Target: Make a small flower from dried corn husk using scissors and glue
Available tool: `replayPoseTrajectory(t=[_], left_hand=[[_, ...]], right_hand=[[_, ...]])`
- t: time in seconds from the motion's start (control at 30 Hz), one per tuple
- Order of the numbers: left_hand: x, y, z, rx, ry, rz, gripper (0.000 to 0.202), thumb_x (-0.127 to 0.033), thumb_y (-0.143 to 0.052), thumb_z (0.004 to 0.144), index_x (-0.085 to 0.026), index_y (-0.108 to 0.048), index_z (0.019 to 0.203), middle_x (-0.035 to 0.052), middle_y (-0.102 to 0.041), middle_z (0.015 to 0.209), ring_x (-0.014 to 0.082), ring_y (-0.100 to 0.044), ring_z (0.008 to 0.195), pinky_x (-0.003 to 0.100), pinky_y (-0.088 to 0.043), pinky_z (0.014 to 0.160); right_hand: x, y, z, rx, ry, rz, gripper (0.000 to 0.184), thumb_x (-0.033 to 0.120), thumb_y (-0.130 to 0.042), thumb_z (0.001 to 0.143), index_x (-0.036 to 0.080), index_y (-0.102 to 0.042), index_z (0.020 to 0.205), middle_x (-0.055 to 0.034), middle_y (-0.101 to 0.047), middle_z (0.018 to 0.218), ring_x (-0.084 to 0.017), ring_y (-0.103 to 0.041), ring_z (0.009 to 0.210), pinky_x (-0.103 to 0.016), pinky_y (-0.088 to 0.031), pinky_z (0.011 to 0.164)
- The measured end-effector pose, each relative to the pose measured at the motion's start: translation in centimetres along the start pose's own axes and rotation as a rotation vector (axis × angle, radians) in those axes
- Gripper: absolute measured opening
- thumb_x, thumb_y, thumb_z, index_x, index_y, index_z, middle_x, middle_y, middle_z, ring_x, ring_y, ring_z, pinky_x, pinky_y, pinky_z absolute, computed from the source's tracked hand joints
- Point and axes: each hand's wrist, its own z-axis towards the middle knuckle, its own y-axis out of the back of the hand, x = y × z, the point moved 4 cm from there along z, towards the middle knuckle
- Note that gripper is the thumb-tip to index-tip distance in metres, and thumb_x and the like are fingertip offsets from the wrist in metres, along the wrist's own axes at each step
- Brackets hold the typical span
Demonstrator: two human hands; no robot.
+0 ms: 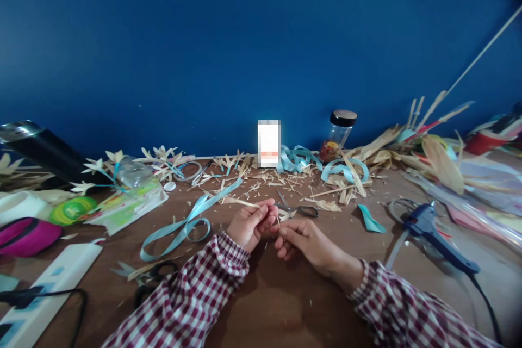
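Note:
My left hand (253, 223) is closed in a pinch over the middle of the table. From it a pale, narrow strip of dried husk (244, 203) sticks out to the left. My right hand (304, 240) sits just beside it, thumb and forefinger pinched on the thin end of what looks like the same strip, which spans the small gap between the hands. Scissors with dark handles (306, 210) lie right behind my fingers. A loop of light blue ribbon (179, 231) rests left of my left hand, and a teal scrap (370, 220) to the right.
Husk shavings cover the back of the table, near a jar (336, 135) and curled ribbon (299, 160). A blue glue gun (440, 236) lies at right. At left are a power strip (67, 272), a second pair of scissors (142, 277), husk flowers (163, 159) and a dark bottle (53, 149).

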Motion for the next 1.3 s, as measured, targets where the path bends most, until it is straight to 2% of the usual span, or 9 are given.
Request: replayPoseTrajectory(t=[0.07, 0.2, 0.27, 0.47, 0.67, 0.83, 1.0, 1.13, 1.3], left_hand=[[0.0, 0.0, 0.0, 0.019, -0.018, 0.028, 0.021, -0.02, -0.073, 0.065, -0.011, -0.067, 0.083, 0.005, -0.069, 0.073, 0.0054, -0.06, 0.055, 0.012, -0.05, 0.052], [0.0, -0.2, -0.2, 0.08, -0.081, 0.143, 0.023, -0.029, -0.073, 0.065, -0.01, -0.068, 0.076, 0.0067, -0.069, 0.076, -0.0024, -0.039, 0.033, 0.01, -0.029, 0.03], [0.1, -0.2, -0.3, 0.062, -0.073, 0.16, 0.025, -0.032, -0.074, 0.062, -0.009, -0.067, 0.072, 0.006, -0.068, 0.072, -0.0025, -0.037, 0.032, 0.011, -0.025, 0.03], [0.1, -0.4, -0.3, 0.028, -0.074, 0.211, 0.032, -0.036, -0.077, 0.055, -0.01, -0.058, 0.055, 0.0005, -0.059, 0.05, -0.0007, -0.034, 0.031, 0.014, -0.02, 0.032], [-0.1, -0.2, -0.3, -0.067, -0.151, 0.228, 0.042, -0.036, -0.079, 0.049, -0.014, -0.043, 0.05, -0.0021, -0.059, 0.05, -0.0004, -0.033, 0.03, 0.014, -0.018, 0.032], [0.1, -0.1, -0.2, -0.094, -0.147, 0.235, 0.046, -0.036, -0.08, 0.047, -0.016, -0.039, 0.05, -0.0044, -0.056, 0.047, 0.0006, -0.035, 0.031, 0.014, -0.02, 0.032], [0.1, 0.4, 0.0, -0.139, -0.178, 0.331, 0.047, -0.04, -0.079, 0.049, -0.017, -0.038, 0.05, -0.0052, -0.054, 0.045, 0.0016, -0.034, 0.03, 0.015, -0.021, 0.032], [0.4, 0.9, 0.1, -0.129, -0.218, 0.473, 0.042, -0.041, -0.076, 0.053, -0.017, -0.042, 0.05, -0.0057, -0.05, 0.041, 0.0032, -0.036, 0.03, 0.016, -0.023, 0.033], [0.8, 1.0, 0.0, -0.115, -0.24, 0.507, 0.039, -0.039, -0.076, 0.054, -0.017, -0.044, 0.051, -0.0062, -0.049, 0.041, 0.0045, -0.037, 0.032, 0.017, -0.025, 0.035]], right_hand=[[0.1, 0.0, 0.0, -0.006, 0.005, -0.033, 0.033, 0.046, -0.058, 0.077, 0.013, -0.063, 0.077, -0.0013, -0.064, 0.068, -0.006, -0.053, 0.044, -0.016, -0.042, 0.04], [-0.1, 0.1, 0.1, -0.019, -0.025, -0.123, 0.032, 0.044, -0.065, 0.071, 0.012, -0.064, 0.071, 0.0053, -0.053, 0.042, -0.003, -0.04, 0.031, -0.013, -0.029, 0.032], [-0.4, 0.2, 0.1, -0.032, -0.053, -0.118, 0.031, 0.043, -0.068, 0.068, 0.012, -0.062, 0.067, 0.0067, -0.049, 0.036, -0.004, -0.039, 0.03, -0.014, -0.029, 0.032], [-1.2, 0.2, 0.3, -0.046, -0.061, -0.008, 0.031, 0.038, -0.072, 0.063, 0.014, -0.054, 0.066, 0.0026, -0.06, 0.046, -0.006, -0.048, 0.036, -0.016, -0.037, 0.037], [-1.0, -0.2, 0.1, 0.023, -0.093, 0.06, 0.035, 0.039, -0.074, 0.061, 0.014, -0.051, 0.069, -0.0003, -0.064, 0.053, -0.009, -0.054, 0.042, -0.019, -0.043, 0.042], [-1.0, -0.4, 0.2, 0.098, -0.048, 0.097, 0.032, 0.037, -0.071, 0.065, 0.016, -0.051, 0.079, 0.002, -0.062, 0.062, -0.009, -0.056, 0.046, -0.017, -0.044, 0.041], [-1.0, -0.3, 0.4, 0.07, 0.009, -0.017, 0.032, 0.043, -0.067, 0.069, 0.016, -0.051, 0.076, 0.003, -0.059, 0.061, -0.007, -0.052, 0.042, -0.015, -0.039, 0.037], [-0.5, 0.2, 0.3, -0.051, 0.075, -0.206, 0.033, 0.049, -0.056, 0.077, 0.016, -0.05, 0.072, 0.005, -0.053, 0.052, -0.004, -0.044, 0.036, -0.013, -0.032, 0.034], [-0.3, 0.5, 0.1, -0.125, 0.061, -0.305, 0.034, 0.05, -0.053, 0.079, 0.018, -0.058, 0.089, 0.0074, -0.046, 0.047, -0.005, -0.036, 0.032, -0.014, -0.026, 0.03]])
